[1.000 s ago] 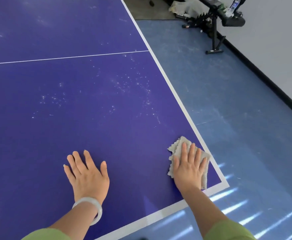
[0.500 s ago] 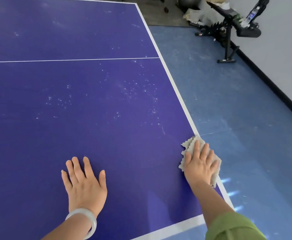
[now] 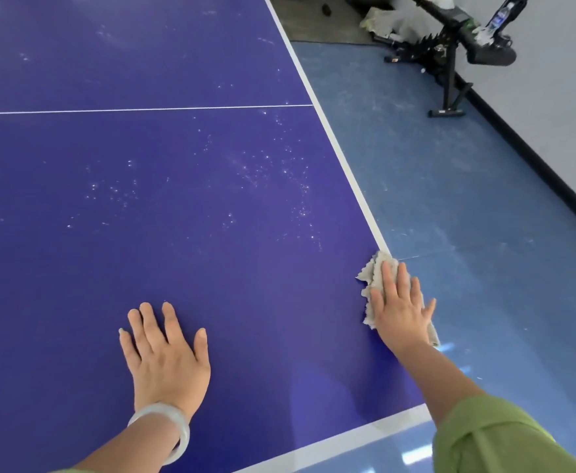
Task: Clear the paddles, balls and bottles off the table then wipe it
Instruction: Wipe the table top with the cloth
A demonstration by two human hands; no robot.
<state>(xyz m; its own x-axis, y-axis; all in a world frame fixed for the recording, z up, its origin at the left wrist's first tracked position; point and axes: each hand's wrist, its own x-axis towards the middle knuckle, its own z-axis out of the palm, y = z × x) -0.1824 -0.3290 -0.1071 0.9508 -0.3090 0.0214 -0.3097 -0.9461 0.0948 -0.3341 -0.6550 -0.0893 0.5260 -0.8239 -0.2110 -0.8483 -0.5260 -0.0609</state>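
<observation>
Cloth [image 3: 370, 279]: beneath right hand [image 3: 400, 312], fingers straight, at surface [image 3: 211, 199] right edge, apparently overhanging; left hand [image 3: 163, 356] flat, holding nothing.

The table [image 3: 177, 268] was purple-blue with white lines and, beyond the right hand [image 3: 400, 312], white specks; the cloth [image 3: 371, 278] under it was grey-beige, the sleeve [image 3: 494, 442] green.
</observation>
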